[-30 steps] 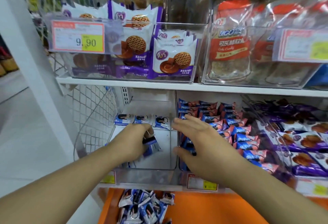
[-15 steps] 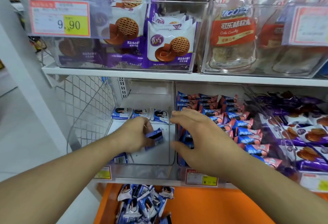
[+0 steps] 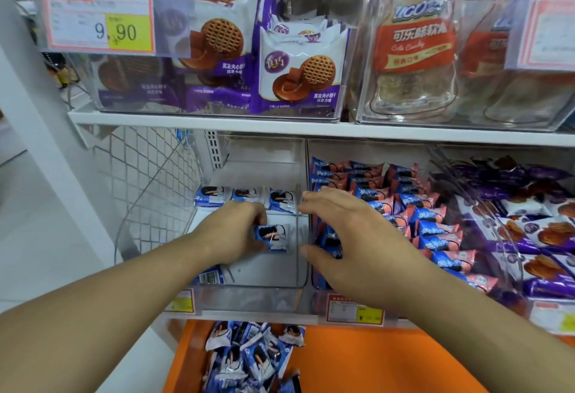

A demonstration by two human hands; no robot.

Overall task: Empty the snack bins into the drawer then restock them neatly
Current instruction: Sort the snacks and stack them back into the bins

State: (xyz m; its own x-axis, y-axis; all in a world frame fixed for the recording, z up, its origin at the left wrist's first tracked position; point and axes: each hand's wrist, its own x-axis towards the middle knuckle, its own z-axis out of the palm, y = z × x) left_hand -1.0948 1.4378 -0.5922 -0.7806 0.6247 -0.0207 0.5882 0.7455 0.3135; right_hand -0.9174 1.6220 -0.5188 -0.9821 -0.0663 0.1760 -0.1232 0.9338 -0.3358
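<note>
A shop: price tag (image 3: 99, 19) on shelved snack bins (image 3: 217, 106).

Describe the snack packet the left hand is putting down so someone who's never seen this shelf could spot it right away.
Find the nearly empty clear bin at the left end of the lower shelf, above the orange drawer. A row of three blue cookie packets lines its back. The one you want is the blue packet lying alone in front of that row, pinched by the left hand.
</note>
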